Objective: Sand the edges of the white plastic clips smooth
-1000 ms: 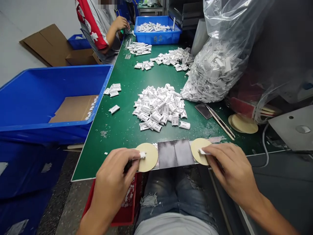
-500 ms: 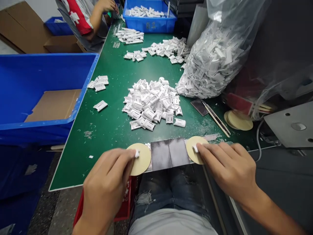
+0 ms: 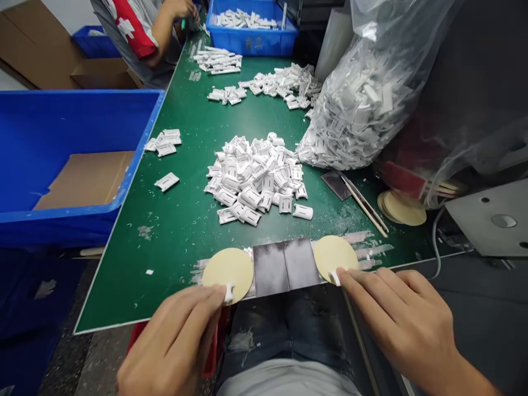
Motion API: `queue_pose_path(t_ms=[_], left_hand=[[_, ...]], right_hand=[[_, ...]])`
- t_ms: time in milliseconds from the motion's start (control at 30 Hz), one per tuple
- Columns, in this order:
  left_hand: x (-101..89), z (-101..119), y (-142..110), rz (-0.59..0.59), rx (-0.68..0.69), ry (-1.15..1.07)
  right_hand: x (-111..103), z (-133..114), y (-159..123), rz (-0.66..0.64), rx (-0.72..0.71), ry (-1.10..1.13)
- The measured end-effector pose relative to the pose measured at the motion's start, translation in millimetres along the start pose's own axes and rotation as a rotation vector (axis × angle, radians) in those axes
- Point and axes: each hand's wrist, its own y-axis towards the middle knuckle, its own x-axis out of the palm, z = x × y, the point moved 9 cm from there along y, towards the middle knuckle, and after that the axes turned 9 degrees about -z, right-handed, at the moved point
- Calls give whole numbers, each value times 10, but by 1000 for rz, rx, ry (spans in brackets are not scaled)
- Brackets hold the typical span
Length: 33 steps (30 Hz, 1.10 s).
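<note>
Between the fingertips of my left hand (image 3: 181,330) is a small white plastic part (image 3: 229,292), held at the lower edge of a round yellow sanding disc (image 3: 226,269). My right hand (image 3: 396,313) pinches a second white plastic part (image 3: 334,278) at the near edge of another round sanding disc (image 3: 335,254). Both discs lie flat at the table's front edge. Two dark grey sandpaper sheets (image 3: 284,267) lie side by side between them. Beyond the sheets is a pile of white plastic parts (image 3: 258,179). My fingers partly cover both held parts.
A clear bag of white parts (image 3: 355,110) stands at right, near tweezers (image 3: 363,203) and spare discs (image 3: 404,209). A big blue bin (image 3: 82,212) adjoins the table's left edge. A blue crate (image 3: 256,41) stands at the back; another person's arm (image 3: 165,27) is at far left.
Both hands have moved toward me, carrying the white parts from the middle of the discs to their near edges. The camera view has shifted slightly.
</note>
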Motion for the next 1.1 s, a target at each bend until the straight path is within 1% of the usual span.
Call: queue_pose_path(t_ms=[100, 167, 267, 367, 467, 533, 600, 667, 733, 800, 867, 1000, 1100], left_hand=[[-35, -34, 17, 24, -41, 18], [-44, -55, 39, 21, -63, 17], [-36, -22, 61, -4, -24, -20], [-51, -35, 86, 20, -36, 27], [-24, -87, 90, -4, -71, 62], [4, -75, 72, -36, -33, 33], [0, -65, 67, -33, -10, 29], [-17, -91, 88, -16, -43, 52], [-20, -104, 113, -20, -70, 59], [-12, -52, 120, -37, -18, 36], [-14, -27, 110, -37, 8, 23], [0, -94, 115, -27, -65, 22], [37, -79, 131, -37, -36, -22]], right_hand=[[10, 66, 19, -20, 48, -27], [0, 67, 35, -29, 42, -55], [-16, 19, 36, -51, -8, -26], [-15, 49, 46, -54, 25, -55], [-5, 51, 51, -47, 34, -99], [7, 28, 41, -54, 16, -63], [20, 40, 41, -60, 31, -46], [41, 70, 59, -71, 56, -76], [59, 71, 75, -83, 45, -99], [60, 56, 74, -82, 21, -75], [53, 67, 69, -74, 30, -58], [75, 117, 87, -82, 69, -89], [102, 139, 86, -78, 61, -52]])
